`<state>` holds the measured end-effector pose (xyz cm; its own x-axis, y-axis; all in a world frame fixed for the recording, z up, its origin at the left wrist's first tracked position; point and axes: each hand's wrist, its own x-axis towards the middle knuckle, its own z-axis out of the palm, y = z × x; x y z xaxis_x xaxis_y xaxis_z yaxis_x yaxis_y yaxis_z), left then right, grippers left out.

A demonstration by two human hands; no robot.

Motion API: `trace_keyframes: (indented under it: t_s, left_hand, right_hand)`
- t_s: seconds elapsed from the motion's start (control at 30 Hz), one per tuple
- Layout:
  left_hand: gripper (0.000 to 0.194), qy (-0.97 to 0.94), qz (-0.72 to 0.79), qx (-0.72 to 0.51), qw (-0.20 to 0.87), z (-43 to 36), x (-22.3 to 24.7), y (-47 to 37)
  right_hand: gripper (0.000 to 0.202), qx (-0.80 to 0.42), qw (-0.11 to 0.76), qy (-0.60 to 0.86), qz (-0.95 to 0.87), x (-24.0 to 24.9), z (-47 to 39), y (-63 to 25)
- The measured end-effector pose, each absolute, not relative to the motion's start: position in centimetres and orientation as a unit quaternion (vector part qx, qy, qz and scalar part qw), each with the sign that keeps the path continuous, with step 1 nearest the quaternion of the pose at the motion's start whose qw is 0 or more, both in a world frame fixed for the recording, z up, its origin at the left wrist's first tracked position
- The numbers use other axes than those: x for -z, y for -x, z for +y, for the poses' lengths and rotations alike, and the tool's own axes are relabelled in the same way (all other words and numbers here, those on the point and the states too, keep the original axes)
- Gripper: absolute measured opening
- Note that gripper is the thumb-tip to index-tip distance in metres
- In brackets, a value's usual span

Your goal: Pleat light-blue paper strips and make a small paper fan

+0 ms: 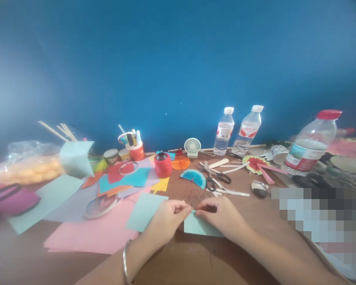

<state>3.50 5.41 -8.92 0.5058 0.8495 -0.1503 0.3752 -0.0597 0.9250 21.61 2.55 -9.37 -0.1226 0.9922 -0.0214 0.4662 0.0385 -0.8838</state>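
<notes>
Both of my hands are at the table's near middle, on a small sheet of pale green paper [202,227]. My left hand [167,219] pinches the sheet's far left corner between thumb and fingers, and a silver bangle circles that wrist. Along the same far edge, my right hand [221,217] grips the paper, its fingers curled in. The edge between the two hands looks slightly folded or rolled. Just beyond the fingertips lies a pleated blue paper fan [194,178]. A second pale green sheet [146,209] lies left of my left hand.
Scissors [218,178] and white paper strips [234,193] lie beyond my right hand. Farther back stand a red spool [163,165], a small white fan [192,146], and water bottles [224,132]. Pink paper [91,235] spreads left. A large red-capped bottle [311,144] stands right.
</notes>
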Motion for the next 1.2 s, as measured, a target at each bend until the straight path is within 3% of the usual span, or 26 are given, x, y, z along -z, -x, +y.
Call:
trace_keyframes:
  t_s: [0.27, 0.47, 0.83, 1.07, 1.2]
  left_hand:
    - [0.021, -0.713, 0.440, -0.257, 0.482, 5.78, 9.42, -3.21]
    - [0.020, -0.695, 0.454, -0.263, 0.491, 5.55, 9.43, -3.62]
    - [0.029, -0.576, 0.433, -0.273, 0.637, 6.00, 9.78, -3.75]
    - [0.025, -0.686, 0.444, -0.212, 0.536, 5.86, 9.43, -3.76]
    - [0.024, -0.667, 0.443, -0.205, 0.563, 5.99, 9.45, -3.66]
  right_hand:
    - [0.020, -0.393, 0.324, 0.583, -0.634, 9.61, 2.58, -21.59]
    - [0.014, -0.343, 0.358, 0.538, -0.681, 9.32, 2.09, -21.25]
    - [0.019, -0.383, 0.329, 0.588, -0.632, 9.54, 2.48, -21.35]
    - [0.018, -0.389, 0.324, 0.595, -0.624, 9.61, 2.32, -20.74]
    - [0.017, -0.391, 0.314, 0.598, -0.625, 9.22, 2.34, -20.79]
